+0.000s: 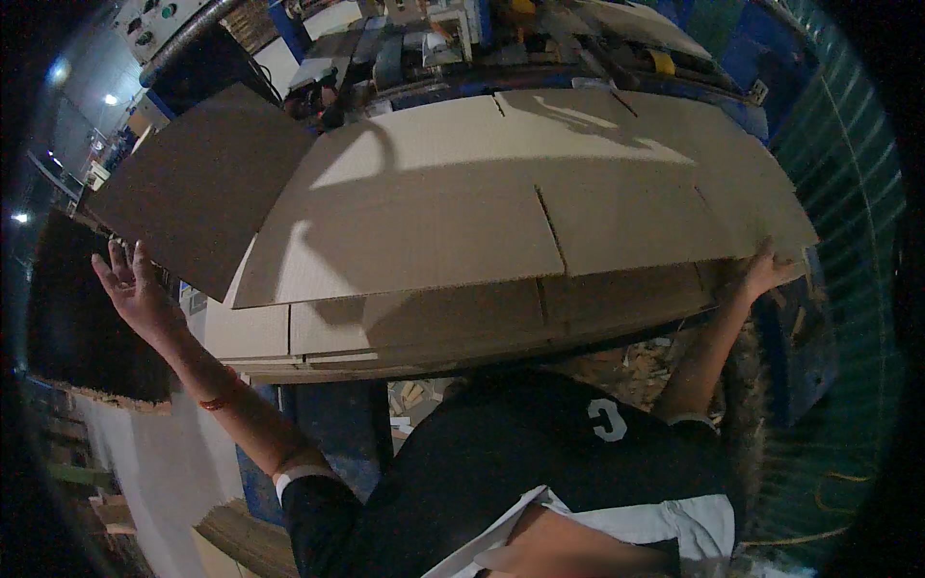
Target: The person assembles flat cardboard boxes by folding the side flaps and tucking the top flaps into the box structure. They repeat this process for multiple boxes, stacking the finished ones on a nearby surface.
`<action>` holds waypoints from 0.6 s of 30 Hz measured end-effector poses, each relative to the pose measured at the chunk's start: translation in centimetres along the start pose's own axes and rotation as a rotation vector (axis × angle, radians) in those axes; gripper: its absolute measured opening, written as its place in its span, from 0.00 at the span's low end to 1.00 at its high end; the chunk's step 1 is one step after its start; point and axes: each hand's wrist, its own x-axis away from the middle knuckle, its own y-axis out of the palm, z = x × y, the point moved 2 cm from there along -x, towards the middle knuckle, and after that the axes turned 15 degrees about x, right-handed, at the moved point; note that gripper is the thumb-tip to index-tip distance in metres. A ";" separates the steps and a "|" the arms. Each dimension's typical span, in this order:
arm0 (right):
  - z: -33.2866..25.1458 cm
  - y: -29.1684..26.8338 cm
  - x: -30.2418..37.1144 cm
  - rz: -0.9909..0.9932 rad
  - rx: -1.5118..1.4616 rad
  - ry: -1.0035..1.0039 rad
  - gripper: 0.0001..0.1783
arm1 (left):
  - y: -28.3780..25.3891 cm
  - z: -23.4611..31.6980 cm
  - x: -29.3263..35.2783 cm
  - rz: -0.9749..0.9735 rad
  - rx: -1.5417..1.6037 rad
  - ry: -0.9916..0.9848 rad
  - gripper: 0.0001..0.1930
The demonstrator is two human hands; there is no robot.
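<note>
A wide slotted cardboard sheet (424, 222) lies across in front of me, its near edge raised above a stack of cardboard sheets (424, 332). At its left end is a dark, shaded cardboard panel (202, 183); I cannot tell whether it belongs to the same sheet. My right hand (768, 272) grips the sheet's near right corner, thumb on top and the other fingers hidden beneath. Beside the lower left edge of the shaded panel, my left hand (137, 294) is open, palm up with fingers spread, holding nothing.
Behind the sheet stands a blue machine (385, 72) with belts and rollers. A control box with buttons (159, 21) is at the far left. A dark cardboard stack (87, 308) stands beyond my left hand. Scraps litter the floor (631, 371); a green corrugated wall (853, 241) runs along the right.
</note>
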 end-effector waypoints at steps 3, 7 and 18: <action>-2.2 0.5 -1.4 -0.277 -0.346 0.284 0.28 | -0.7 -1.6 0.4 -0.051 0.025 0.025 0.35; -8.1 -4.0 0.2 -0.416 -0.376 -0.031 0.24 | -3.5 -4.8 4.0 -0.188 -0.058 -0.421 0.26; -11.1 -8.9 15.3 -1.108 0.204 -1.309 0.17 | 4.2 0.0 19.7 -1.163 -0.383 -0.025 0.31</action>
